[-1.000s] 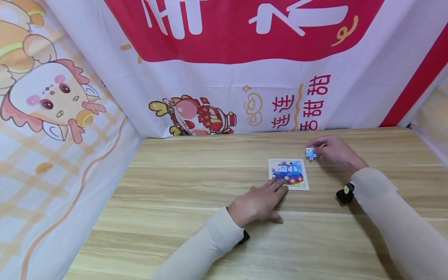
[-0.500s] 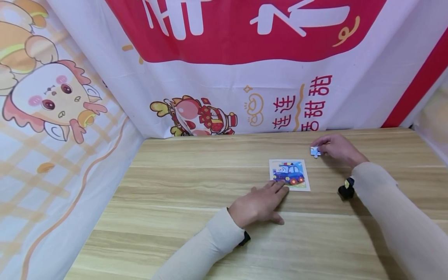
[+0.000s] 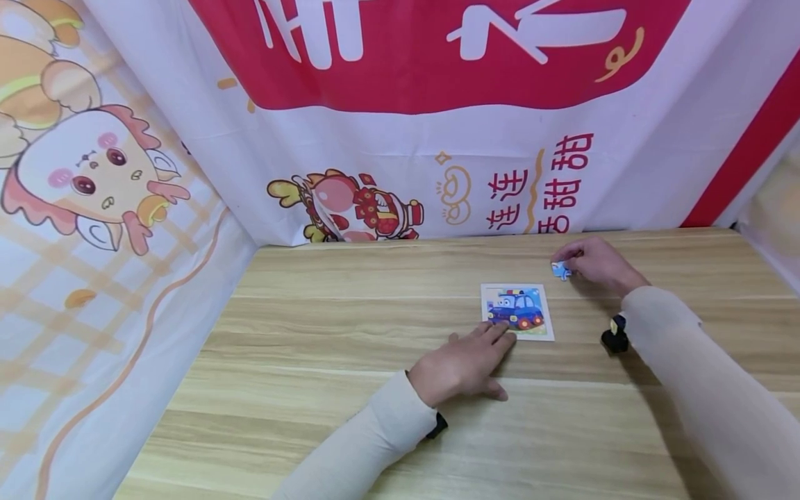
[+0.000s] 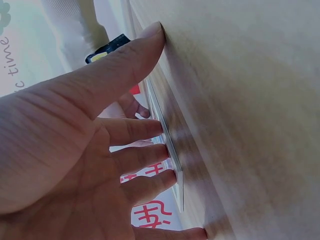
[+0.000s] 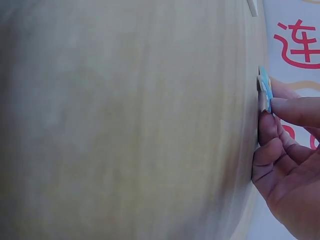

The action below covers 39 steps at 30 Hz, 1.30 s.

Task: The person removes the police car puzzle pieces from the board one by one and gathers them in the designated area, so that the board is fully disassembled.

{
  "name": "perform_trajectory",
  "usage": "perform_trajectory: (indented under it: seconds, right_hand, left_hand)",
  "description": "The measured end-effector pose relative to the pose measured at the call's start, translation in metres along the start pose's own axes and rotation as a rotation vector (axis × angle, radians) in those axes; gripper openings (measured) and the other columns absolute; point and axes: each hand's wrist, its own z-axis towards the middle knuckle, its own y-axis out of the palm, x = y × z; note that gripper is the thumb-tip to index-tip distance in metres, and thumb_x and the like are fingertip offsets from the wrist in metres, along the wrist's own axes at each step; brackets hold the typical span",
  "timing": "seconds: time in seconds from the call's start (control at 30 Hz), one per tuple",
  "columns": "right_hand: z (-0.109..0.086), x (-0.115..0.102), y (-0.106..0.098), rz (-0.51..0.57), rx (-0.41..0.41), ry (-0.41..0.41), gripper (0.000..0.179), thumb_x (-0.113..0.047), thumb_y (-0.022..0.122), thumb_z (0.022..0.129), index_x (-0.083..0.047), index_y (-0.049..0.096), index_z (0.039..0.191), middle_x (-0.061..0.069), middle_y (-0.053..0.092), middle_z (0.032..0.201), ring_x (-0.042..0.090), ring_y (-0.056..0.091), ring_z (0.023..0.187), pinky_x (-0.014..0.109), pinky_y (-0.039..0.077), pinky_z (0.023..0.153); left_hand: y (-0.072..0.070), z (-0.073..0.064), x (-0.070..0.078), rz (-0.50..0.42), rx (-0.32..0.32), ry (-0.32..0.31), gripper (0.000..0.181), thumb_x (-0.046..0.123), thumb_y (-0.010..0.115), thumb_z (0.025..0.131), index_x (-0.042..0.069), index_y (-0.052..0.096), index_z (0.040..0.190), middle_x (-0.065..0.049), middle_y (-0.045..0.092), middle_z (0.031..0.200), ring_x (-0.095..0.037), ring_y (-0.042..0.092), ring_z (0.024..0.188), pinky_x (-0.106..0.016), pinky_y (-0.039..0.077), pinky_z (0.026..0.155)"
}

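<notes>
White-bordered, square picture board with a blue cartoon car lies on the pale wood-grain surface, the left hand (fingers spread and straight) resting on its near edge; farther off to its right, the right hand pinches a small, light-blue puzzle piece; behind hangs white cloth with red print

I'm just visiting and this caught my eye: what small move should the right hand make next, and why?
Probably bring the jigsaw piece toward the blue-car puzzle: the right hand holds that piece apart from it, just past its far right corner, while the left hand touches its near edge, perhaps steadying it.
</notes>
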Motion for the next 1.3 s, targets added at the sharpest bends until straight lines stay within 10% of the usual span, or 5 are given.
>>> perform_trajectory:
  seconds: [1.3]
  right_hand:
    - [-0.0012, 0.0013, 0.0004, -0.033, 0.023, -0.081, 0.029, 0.0, 0.053, 0.103, 0.001, 0.069, 0.127, 0.029, 0.06, 0.132, 0.044, 0.053, 0.122, 0.065, 0.041, 0.109]
  left_hand:
    - [-0.0009, -0.0014, 0.0013, -0.011, -0.011, -0.011, 0.091, 0.05, 0.075, 0.094, 0.025, 0.027, 0.168, 0.007, 0.014, 0.177, -0.018, 0.016, 0.164, -0.058, 0.035, 0.123]
